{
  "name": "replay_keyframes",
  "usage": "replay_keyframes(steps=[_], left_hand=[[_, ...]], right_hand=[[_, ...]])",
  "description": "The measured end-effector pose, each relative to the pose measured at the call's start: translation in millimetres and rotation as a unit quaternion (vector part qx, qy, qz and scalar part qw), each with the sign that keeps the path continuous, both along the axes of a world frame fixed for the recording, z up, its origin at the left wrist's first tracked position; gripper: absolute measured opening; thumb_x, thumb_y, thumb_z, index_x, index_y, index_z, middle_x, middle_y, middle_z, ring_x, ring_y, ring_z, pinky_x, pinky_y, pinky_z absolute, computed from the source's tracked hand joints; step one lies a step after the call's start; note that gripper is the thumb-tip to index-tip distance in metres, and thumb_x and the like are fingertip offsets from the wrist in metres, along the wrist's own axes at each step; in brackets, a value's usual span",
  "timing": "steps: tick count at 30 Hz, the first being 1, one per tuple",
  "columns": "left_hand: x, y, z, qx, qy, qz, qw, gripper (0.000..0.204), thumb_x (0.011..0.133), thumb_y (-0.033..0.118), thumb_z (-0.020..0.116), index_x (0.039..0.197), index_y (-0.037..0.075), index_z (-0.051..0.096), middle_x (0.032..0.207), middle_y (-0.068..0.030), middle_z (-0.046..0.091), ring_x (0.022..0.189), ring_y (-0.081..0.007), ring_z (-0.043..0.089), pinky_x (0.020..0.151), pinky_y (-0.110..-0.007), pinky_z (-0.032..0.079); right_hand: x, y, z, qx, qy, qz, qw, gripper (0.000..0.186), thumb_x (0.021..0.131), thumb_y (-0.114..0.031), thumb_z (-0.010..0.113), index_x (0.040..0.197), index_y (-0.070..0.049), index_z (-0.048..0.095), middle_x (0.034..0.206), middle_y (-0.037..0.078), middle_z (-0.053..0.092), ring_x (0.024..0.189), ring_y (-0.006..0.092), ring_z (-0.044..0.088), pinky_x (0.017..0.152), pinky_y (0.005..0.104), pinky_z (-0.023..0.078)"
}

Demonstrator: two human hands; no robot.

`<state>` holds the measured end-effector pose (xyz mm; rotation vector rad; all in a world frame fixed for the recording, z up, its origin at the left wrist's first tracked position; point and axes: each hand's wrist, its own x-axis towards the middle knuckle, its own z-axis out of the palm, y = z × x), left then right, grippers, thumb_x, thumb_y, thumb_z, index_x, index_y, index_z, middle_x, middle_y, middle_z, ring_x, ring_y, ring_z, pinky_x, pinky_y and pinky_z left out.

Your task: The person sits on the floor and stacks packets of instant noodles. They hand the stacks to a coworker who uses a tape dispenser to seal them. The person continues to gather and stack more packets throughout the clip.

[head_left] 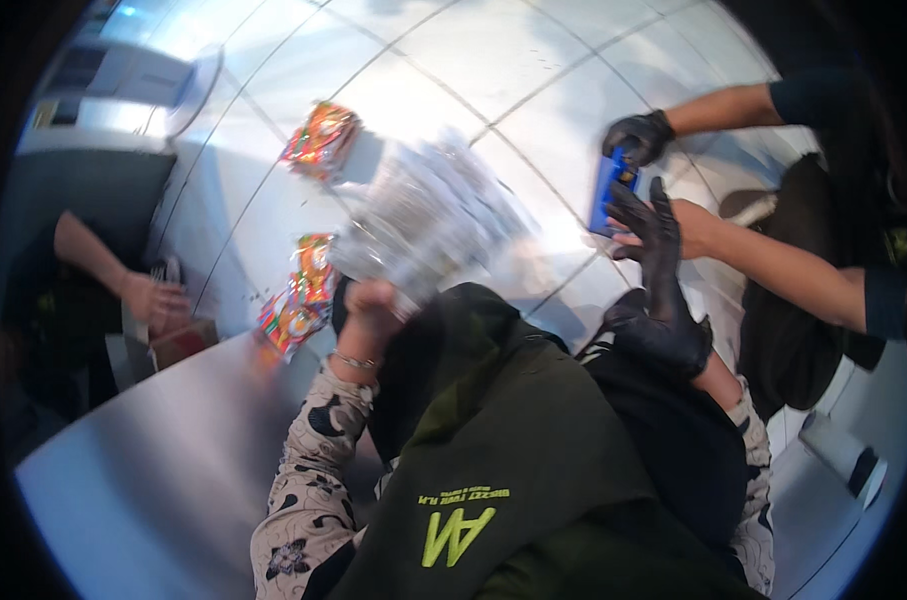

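My bare left hand (pixel 371 306), with a bracelet at the wrist, is closed on the near end of a clear plastic bag (pixel 413 215). The bag is smeared by motion, and whitish contents show through it indistinctly. On my right hand (pixel 663 320) is a black glove; its fingers stretch upward, apart and holding nothing. They reach in front of a co-worker's bare hand (pixel 685 228), close to a blue flat object (pixel 611 190). The co-worker's other hand (pixel 638 138), black-gloved, grips that blue object. Its exact kind cannot be made out.
Colourful orange-red packets lie on the white tiled floor: one packet (pixel 321 138) farther off, others (pixel 298 295) left of my hand. Another person's hand (pixel 158 300) is at the left beside a box (pixel 178 340). A pale curved surface (pixel 173 470) spans the lower left.
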<state>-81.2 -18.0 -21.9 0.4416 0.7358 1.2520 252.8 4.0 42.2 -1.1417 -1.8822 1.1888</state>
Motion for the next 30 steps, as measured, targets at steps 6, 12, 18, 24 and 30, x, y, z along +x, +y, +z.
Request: replay_keyframes(steps=[6,12,18,24,30], left_hand=[[-238,20,-67,-0.099,0.154,0.257,0.949,0.054,0.079,0.028,0.064,0.124,-0.001,0.055,0.119,-0.0157,0.064,0.106,-0.0314,0.064,0.088,-0.045,0.054],[-351,53,-134,-0.252,0.131,0.263,0.922,0.057,0.080,0.040,0.063,0.124,0.005,0.059,0.120,-0.0155,0.065,0.105,-0.0328,0.063,0.089,-0.048,0.051],[-379,54,-177,-0.298,0.072,0.281,0.910,0.055,0.081,0.042,0.064,0.121,0.005,0.062,0.119,-0.0153,0.065,0.110,-0.0328,0.060,0.094,-0.053,0.046],[-370,-12,-151,-0.167,0.752,0.299,0.563,0.055,0.077,0.043,0.078,0.109,-0.001,0.068,0.110,-0.0205,0.069,0.096,-0.0330,0.067,0.084,-0.045,0.052],[-252,33,-88,-0.273,0.740,-0.278,0.548,0.088,0.078,0.080,0.056,0.095,-0.005,0.072,0.103,-0.0227,0.070,0.098,-0.0353,0.067,0.089,-0.041,0.050]], right_hand=[[0,-26,-27,-0.178,-0.046,-0.080,0.980,0.087,0.086,-0.024,0.070,0.155,-0.006,0.019,0.149,0.013,0.040,0.130,0.0245,0.045,0.096,0.0373,0.042],[-8,-16,-20,-0.176,-0.081,-0.067,0.979,0.069,0.089,-0.011,0.064,0.150,-0.006,0.032,0.147,0.011,0.044,0.121,0.0205,0.049,0.095,0.0339,0.042],[-21,-5,-7,-0.157,-0.157,-0.036,0.974,0.056,0.089,-0.013,0.065,0.141,-0.007,0.044,0.141,0.010,0.048,0.125,0.0205,0.048,0.098,0.0345,0.041],[-54,27,1,-0.082,-0.206,0.164,0.961,0.048,0.090,-0.019,0.067,0.135,-0.007,0.052,0.133,0.011,0.053,0.125,0.0273,0.050,0.102,0.0402,0.042],[-164,102,-58,-0.234,-0.194,0.267,0.915,0.053,0.095,-0.043,0.058,0.128,-0.002,0.058,0.128,0.017,0.061,0.120,0.0311,0.057,0.104,0.0396,0.043]])
